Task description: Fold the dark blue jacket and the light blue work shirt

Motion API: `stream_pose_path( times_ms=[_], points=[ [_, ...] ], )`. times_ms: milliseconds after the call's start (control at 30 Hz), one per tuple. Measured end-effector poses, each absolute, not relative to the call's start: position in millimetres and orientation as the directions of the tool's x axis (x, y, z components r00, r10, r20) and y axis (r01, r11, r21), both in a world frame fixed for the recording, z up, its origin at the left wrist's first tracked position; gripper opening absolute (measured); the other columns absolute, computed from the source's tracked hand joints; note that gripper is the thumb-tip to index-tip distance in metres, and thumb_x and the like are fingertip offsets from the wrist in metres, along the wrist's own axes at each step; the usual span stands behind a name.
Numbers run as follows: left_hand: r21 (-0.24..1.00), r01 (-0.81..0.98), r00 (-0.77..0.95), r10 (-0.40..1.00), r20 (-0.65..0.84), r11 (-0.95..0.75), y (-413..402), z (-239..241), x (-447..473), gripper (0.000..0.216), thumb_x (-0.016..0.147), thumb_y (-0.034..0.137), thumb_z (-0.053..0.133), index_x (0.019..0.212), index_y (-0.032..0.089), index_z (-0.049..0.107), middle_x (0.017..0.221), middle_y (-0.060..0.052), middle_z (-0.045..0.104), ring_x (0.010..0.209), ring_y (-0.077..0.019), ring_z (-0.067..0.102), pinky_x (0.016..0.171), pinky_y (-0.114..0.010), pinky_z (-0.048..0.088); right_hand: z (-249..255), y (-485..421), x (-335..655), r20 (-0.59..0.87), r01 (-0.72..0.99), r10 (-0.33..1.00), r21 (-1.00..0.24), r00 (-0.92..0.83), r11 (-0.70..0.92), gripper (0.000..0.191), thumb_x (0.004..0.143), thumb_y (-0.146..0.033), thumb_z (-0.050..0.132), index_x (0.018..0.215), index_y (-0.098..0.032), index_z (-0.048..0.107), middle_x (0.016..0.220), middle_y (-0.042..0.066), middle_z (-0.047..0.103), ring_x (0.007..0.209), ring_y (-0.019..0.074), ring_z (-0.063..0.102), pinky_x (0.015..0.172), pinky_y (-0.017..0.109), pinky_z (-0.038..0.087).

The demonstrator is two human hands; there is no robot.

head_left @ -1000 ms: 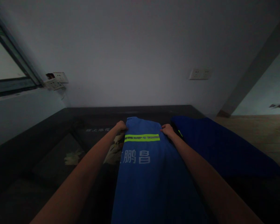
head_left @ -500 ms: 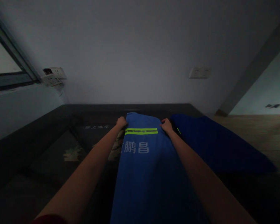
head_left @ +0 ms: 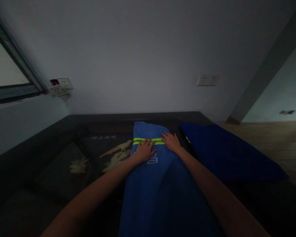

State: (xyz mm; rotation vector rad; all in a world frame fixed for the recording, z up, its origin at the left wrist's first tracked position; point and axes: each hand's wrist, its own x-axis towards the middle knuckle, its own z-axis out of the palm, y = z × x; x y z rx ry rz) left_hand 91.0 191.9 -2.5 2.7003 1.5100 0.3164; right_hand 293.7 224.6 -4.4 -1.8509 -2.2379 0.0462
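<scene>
A blue work garment (head_left: 150, 187) with a yellow-green reflective band and white lettering lies folded lengthwise on the dark table (head_left: 108, 125). My left hand (head_left: 145, 149) rests on it with spread fingers, over the lower edge of the band and part of the lettering. To its right, my right hand (head_left: 171, 141) lies flat near the right end of the band, fingers apart. Neither hand grips the cloth. Just right of the garment is a darker blue cloth piece (head_left: 227, 151), with a small yellow-green strip at its left edge.
The tabletop carries a printed picture (head_left: 118, 153) and pale characters at the left. Behind it rises a white wall with a socket plate (head_left: 207, 80). More sockets (head_left: 61, 86) sit by the window at left. Wooden flooring (head_left: 268, 135) shows at right.
Both hands have let go of the garment's far edges and now lie open on its surface. My left hand has come right and nearer, covering some lettering. The view has shifted slightly.
</scene>
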Motion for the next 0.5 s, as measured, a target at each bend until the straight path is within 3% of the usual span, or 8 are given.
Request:
stream_pose_path(
  times_ms=[133, 267, 400, 500],
  points=[
    [0.129, 0.82, 0.524, 0.823, 0.219, -0.557, 180, -16, 87, 0.055, 0.094, 0.05, 0.034, 0.144, 0.03, 0.033, 0.15, -0.008, 0.036, 0.139, -0.0292, 0.028, 0.113, -0.054, 0.015, -13, 227, 304, 0.051, 0.963, 0.98, -0.184, -0.193, 0.199, 0.054, 0.098, -0.051, 0.022, 0.146, -0.028, 0.031, 0.154, 0.009, 0.026, 0.142, 0.0252, 0.021, 0.108, 0.066, 0.008],
    [0.125, 0.802, 0.536, 0.795, 0.284, -0.585, 178, -7, 86, 0.049, 0.095, 0.043, 0.037, 0.141, 0.028, 0.038, 0.148, -0.008, 0.038, 0.137, -0.0258, 0.032, 0.115, -0.051, 0.014, -7, 228, 309, -0.005, 0.964, 0.982, -0.191, -0.19, 0.185, 0.056, 0.096, -0.054, 0.021, 0.147, -0.031, 0.026, 0.157, 0.007, 0.019, 0.144, 0.0262, 0.011, 0.107, 0.067, 0.004],
    [0.128, 0.78, 0.539, 0.763, 0.357, -0.612, 159, 10, 84, 0.038, 0.094, 0.029, 0.042, 0.13, 0.021, 0.05, 0.139, -0.009, 0.048, 0.131, -0.0213, 0.04, 0.117, -0.046, 0.012, 9, 217, 310, 0.217, 0.957, 0.97, -0.243, -0.106, 0.159, 0.058, 0.097, -0.05, 0.026, 0.148, -0.021, 0.028, 0.155, 0.012, 0.023, 0.143, 0.0257, 0.014, 0.112, 0.056, 0.015],
    [0.156, 0.747, 0.593, 0.754, 0.283, -0.646, 129, 17, 81, 0.033, 0.093, 0.029, 0.043, 0.122, 0.021, 0.056, 0.134, -0.008, 0.053, 0.126, -0.022, 0.045, 0.114, -0.047, 0.02, 14, 190, 307, 0.365, 0.931, 0.922, -0.274, -0.13, 0.24, 0.056, 0.097, -0.043, 0.029, 0.141, -0.01, 0.04, 0.15, 0.017, 0.034, 0.14, 0.024, 0.026, 0.113, 0.043, 0.024]
  ],
)
